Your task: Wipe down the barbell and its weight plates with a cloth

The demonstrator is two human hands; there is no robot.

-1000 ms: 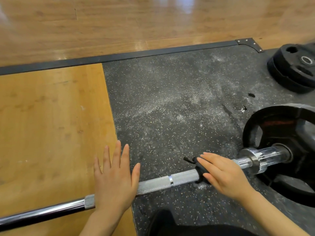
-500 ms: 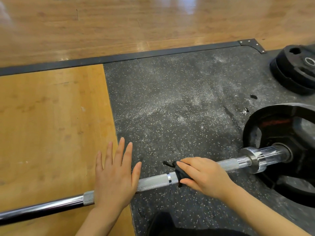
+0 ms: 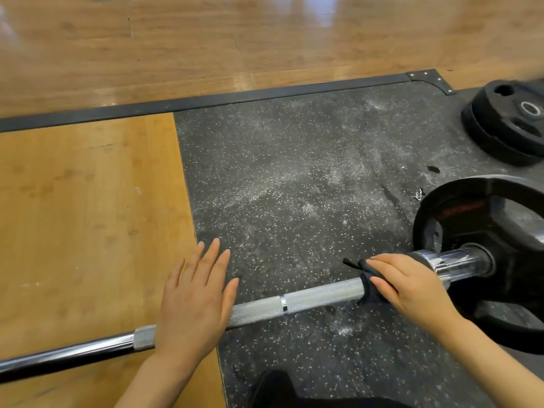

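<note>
The barbell (image 3: 318, 295) lies across the floor from lower left to right, its knurled steel shaft bare between my hands. My left hand (image 3: 194, 301) rests flat on the shaft with straight, spread fingers. My right hand (image 3: 412, 287) grips a black cloth (image 3: 366, 285) wrapped round the shaft, close to the shiny sleeve (image 3: 462, 263). A large black weight plate (image 3: 471, 184) sits upright on that sleeve at the right edge; its right part is cut off by the frame.
Two or three loose black plates (image 3: 506, 125) lie stacked flat at the far right. The bar's right part lies over a speckled, chalk-dusted rubber mat (image 3: 294, 187); its left part crosses a wooden platform panel (image 3: 88, 216). My dark-clothed knee (image 3: 279, 390) shows at the bottom.
My right hand slid the cloth left along the shaft, then back right toward the sleeve. My left hand stayed flat on the bar.
</note>
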